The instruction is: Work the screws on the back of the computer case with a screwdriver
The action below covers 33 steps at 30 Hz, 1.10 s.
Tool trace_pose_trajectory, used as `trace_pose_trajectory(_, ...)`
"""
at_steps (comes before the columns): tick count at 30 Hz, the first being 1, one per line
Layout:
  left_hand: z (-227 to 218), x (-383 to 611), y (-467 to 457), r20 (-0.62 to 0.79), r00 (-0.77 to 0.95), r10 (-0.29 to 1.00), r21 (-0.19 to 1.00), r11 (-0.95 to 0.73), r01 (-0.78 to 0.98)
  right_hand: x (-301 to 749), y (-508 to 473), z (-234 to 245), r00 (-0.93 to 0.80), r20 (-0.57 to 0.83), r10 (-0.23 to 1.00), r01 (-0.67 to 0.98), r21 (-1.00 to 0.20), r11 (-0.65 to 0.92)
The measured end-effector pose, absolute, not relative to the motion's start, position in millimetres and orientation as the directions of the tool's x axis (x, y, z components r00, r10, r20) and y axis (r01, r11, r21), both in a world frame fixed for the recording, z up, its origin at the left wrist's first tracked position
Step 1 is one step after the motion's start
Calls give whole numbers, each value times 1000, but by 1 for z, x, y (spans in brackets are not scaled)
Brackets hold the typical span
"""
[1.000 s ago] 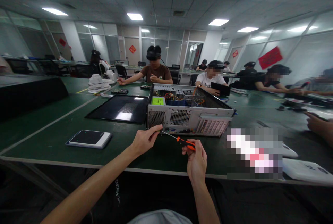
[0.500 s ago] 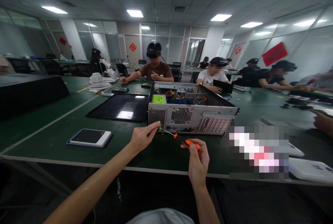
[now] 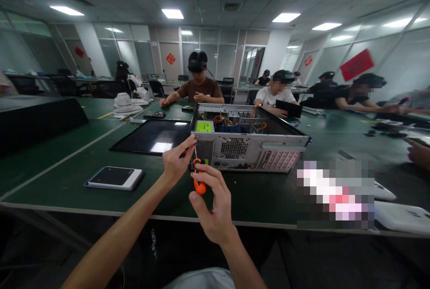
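Right at the computer case's [image 3: 253, 145] upper left corner, on the panel turned toward the person, the screwdriver [image 3: 199, 180] and both hands come together. The relation that matters is the driver's line: its long axis runs away from the body, tipped slightly left, handle nearest and thin shaft reaching forward to that corner. The case lies beyond the fingers, its panel roughly parallel to the table's [image 3: 67, 168] near edge and set back from it, its uncovered side facing up.

The left hand [image 3: 176, 163] is nearer the corner. It comes in from the lower left with thumb and forefinger drawn together beside the shaft's end; whether a screw sits between them, or whether the tip touches metal, I cannot tell. The right hand [image 3: 215, 208] rises from the table's near edge, palm turned left, grasping the orange and black handle lightly with curled fingers, while the thumb stands off near the butt end.

Just behind the corner sits a part with a bright green label [image 3: 204, 127]. Left of the case lies a black cover [image 3: 144, 139], flat on the table, and closer to the near edge, further left, a white-rimmed flat device [image 3: 114, 178].
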<state>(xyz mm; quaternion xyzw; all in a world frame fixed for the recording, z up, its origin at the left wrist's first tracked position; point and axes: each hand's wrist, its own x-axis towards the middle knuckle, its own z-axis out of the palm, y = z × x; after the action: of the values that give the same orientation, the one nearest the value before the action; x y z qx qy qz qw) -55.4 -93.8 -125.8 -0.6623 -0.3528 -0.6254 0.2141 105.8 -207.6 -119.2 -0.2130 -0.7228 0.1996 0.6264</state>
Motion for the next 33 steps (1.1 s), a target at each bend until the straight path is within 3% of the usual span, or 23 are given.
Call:
trace_pose_trajectory(6,-122,-51,-85,965,-114,235,247,-684,686,85,-202,-117,-147,802,579,10,-584,811)
trace_pose_trajectory(20,-129,-48,-83,913,-218,345,406,-709,577,79,-206,-110,-107,789,605,67,-602,796)
trace_pose_trajectory(24,-132,-52,-81,920,-194,341,387,-707,592,79,-205,-109,-101,793,601,68,-597,800)
trace_pose_trajectory(28,-125,-66,-80,956,-78,281,270,-752,602,79,-201,-107,-39,807,590,62,-587,807)
trace_pose_trajectory(33,-85,-74,-65,957,-228,177,286,-683,672,77,-194,-104,41,811,584,31,-585,810)
